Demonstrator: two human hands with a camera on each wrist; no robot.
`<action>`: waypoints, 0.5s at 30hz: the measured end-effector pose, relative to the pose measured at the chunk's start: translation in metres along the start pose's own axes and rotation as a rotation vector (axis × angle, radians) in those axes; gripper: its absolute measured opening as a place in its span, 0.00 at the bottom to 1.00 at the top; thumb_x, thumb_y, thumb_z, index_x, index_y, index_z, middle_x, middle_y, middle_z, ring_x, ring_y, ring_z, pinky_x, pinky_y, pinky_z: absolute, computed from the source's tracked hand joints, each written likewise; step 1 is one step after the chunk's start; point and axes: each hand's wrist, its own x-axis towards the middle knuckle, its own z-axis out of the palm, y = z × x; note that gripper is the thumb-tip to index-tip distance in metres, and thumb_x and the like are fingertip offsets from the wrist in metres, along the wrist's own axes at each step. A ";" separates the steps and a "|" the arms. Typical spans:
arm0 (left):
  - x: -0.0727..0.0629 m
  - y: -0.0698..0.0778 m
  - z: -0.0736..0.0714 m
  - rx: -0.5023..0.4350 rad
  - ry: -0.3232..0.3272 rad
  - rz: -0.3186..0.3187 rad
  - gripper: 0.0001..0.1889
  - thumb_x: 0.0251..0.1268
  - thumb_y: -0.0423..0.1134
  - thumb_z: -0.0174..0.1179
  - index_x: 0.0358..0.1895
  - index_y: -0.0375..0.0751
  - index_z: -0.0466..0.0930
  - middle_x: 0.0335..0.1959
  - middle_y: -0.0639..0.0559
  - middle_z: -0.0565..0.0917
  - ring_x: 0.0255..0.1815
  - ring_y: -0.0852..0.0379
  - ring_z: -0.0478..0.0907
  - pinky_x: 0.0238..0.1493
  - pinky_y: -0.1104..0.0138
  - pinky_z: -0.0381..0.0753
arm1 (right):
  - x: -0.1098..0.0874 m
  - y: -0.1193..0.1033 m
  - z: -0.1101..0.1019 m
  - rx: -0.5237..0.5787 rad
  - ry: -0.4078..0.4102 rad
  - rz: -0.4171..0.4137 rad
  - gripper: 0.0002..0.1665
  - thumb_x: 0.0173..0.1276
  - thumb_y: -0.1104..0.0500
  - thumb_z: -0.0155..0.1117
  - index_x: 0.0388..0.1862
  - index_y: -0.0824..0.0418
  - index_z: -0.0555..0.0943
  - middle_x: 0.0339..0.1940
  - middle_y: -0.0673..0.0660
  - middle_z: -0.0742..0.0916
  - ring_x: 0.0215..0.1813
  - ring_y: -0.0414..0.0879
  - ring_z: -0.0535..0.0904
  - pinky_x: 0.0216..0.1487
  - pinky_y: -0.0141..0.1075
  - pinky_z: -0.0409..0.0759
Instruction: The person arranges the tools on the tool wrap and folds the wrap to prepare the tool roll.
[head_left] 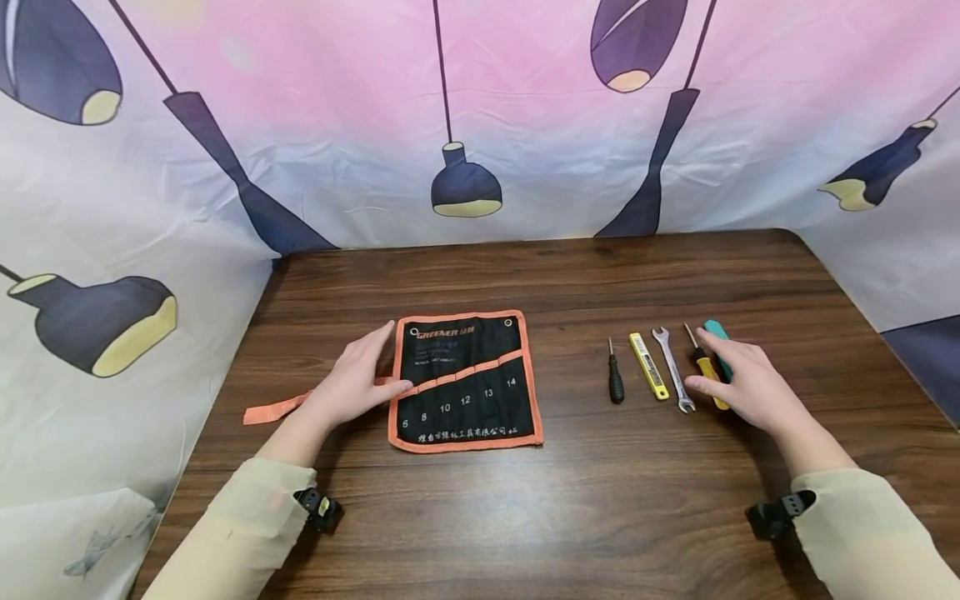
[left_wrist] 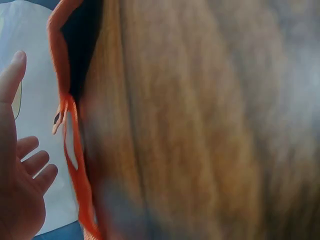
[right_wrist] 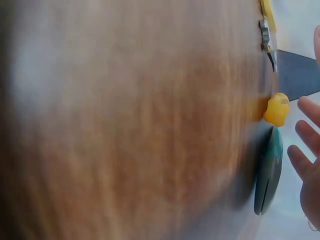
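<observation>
A black tool pouch with orange edging (head_left: 457,383) lies unrolled on the table, its slots numbered. My left hand (head_left: 358,379) hovers at the pouch's left edge, thumb over its border and fingers extended; the left wrist view shows nothing in the palm. On the right, my right hand (head_left: 746,383) is held with loose fingers above a yellow-handled screwdriver (head_left: 705,365) and a teal and dark-grey tool (right_wrist: 270,172), which it partly covers. Left of them lie a double open-ended wrench (head_left: 673,371), a flat yellow labelled tool (head_left: 648,367) and a small black screwdriver (head_left: 616,379).
The pouch's orange strap (head_left: 273,411) trails out to the left beneath my left hand. A dark wood-grain table (head_left: 525,517) carries everything. Printed fabric (head_left: 375,167) hangs behind it and at both sides.
</observation>
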 end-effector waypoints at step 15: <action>-0.001 0.013 0.019 -0.038 -0.017 0.026 0.49 0.55 0.60 0.63 0.73 0.40 0.48 0.63 0.40 0.67 0.64 0.39 0.56 0.61 0.43 0.51 | 0.002 -0.005 0.006 -0.002 0.025 -0.031 0.45 0.62 0.46 0.66 0.72 0.62 0.60 0.63 0.72 0.70 0.63 0.72 0.58 0.56 0.63 0.57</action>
